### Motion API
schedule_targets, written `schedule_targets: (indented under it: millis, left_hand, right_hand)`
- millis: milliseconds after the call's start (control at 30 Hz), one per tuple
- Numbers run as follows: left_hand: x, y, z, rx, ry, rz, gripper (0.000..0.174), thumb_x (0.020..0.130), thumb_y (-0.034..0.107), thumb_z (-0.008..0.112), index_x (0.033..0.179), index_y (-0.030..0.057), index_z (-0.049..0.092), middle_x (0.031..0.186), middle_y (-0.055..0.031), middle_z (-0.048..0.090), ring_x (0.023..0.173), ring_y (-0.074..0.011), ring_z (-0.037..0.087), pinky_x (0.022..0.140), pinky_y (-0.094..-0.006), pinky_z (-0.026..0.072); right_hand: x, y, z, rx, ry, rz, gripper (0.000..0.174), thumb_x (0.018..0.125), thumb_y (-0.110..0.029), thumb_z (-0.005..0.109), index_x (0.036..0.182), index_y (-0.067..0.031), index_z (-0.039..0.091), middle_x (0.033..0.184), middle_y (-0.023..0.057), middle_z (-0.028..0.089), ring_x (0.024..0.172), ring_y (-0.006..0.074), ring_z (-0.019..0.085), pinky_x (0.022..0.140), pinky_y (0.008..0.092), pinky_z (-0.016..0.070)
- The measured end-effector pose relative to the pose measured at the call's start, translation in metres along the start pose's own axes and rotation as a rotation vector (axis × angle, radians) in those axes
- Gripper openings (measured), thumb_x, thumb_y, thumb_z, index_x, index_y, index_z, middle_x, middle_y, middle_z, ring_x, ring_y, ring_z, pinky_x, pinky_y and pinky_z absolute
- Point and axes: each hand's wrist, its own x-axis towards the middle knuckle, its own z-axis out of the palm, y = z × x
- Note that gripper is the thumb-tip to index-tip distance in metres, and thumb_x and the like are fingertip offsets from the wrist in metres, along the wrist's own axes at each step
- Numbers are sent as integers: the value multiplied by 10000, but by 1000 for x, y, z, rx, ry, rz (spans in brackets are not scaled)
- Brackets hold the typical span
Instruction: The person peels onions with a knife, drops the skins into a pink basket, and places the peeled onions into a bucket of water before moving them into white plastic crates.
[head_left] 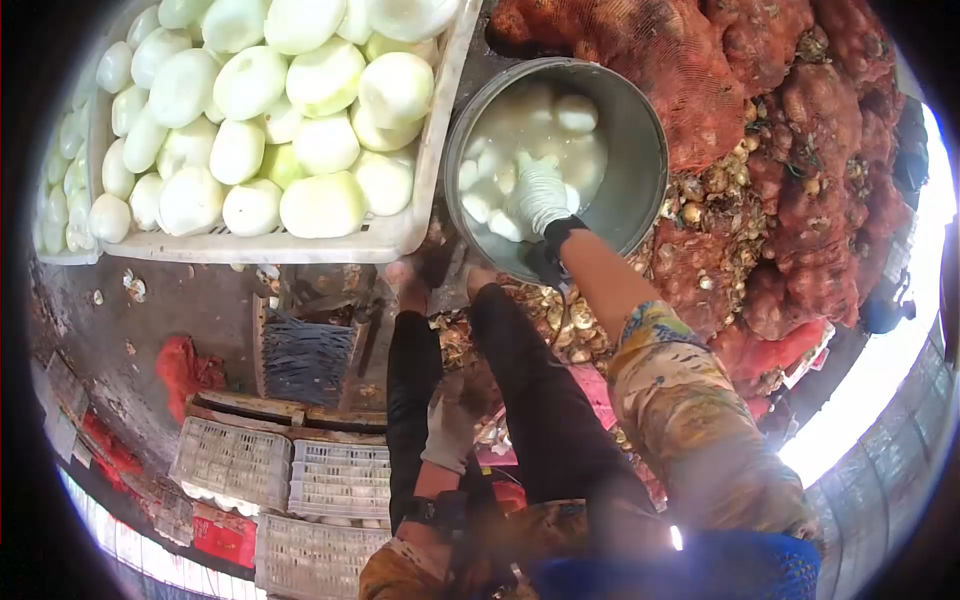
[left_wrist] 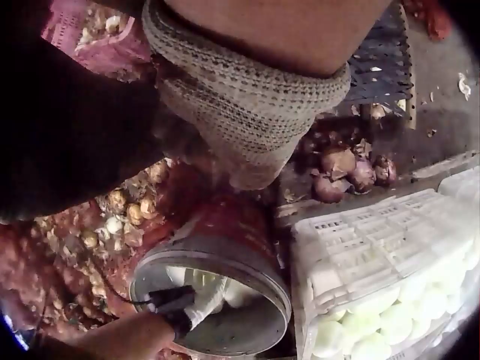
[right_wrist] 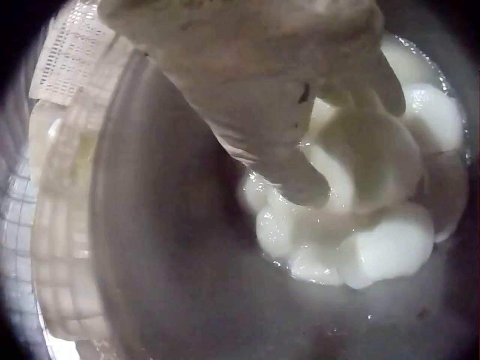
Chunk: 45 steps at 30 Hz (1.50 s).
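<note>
My right hand (head_left: 542, 190), in a pale glove, reaches down into a grey bucket (head_left: 640, 205) of cloudy water and peeled onions. In the right wrist view, its thumb and a finger lie on either side of a peeled onion (right_wrist: 371, 161), gripping it. More wet peeled onions (right_wrist: 390, 244) crowd around below it. My left hand (head_left: 455, 415), in a dirty knitted glove, hangs beside my legs. Nothing shows in it; its fingertips are mostly hidden. In the left wrist view the back of that glove (left_wrist: 232, 112) is above the bucket's near side.
A white crate (head_left: 330, 243) heaped with peeled onions stands left of the bucket. Red mesh sacks (head_left: 640, 70) of onions lie at the right, with loose skins and small onions between. A woven-seat stool (head_left: 308, 360) and stacked crates (head_left: 232, 462) are behind at the left.
</note>
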Motion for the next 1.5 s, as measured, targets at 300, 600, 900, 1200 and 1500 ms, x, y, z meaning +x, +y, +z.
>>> schedule_targets:
  millis: [300,600,900,1200,1500]
  left_hand:
    - [23,-14,-20,471,-231,386,278,980,263,491,1091,49,631,911,-81,651,782,-185,635,723,-329,535]
    - [25,-6,-12,554,-149,501,221,966,240,490,977,60,618,827,-49,638,715,-147,622,616,-291,498]
    - [33,-3,-31,-434,-308,-142,234,926,274,566,1000,57,612,823,-61,627,694,-172,616,583,-306,497]
    - [3,11,-13,9,-73,130,351,885,329,633,1073,36,597,862,-87,635,723,-192,636,632,-321,514]
    - [-14,20,-3,191,-114,366,307,894,305,631,1051,43,597,857,-85,633,732,-194,637,652,-333,513]
  right_hand:
    - [-33,73,-63,2004,-855,425,488,895,-273,561,1328,-82,444,1151,201,590,929,348,655,627,509,606]
    - [-114,-38,-175,1719,-494,-122,600,845,-263,610,1347,15,437,1219,145,585,1094,247,589,921,371,500]
    - [-89,-155,-177,1130,11,-666,548,811,-193,682,1291,-25,478,1170,136,577,1107,203,560,911,334,463]
    - [-60,-222,-145,506,406,-944,676,659,-162,728,1272,-41,472,1078,190,555,995,359,562,828,438,478]
    - [-95,-199,-103,796,-78,-490,713,648,-303,815,1229,0,532,1123,137,635,1050,239,614,925,342,474]
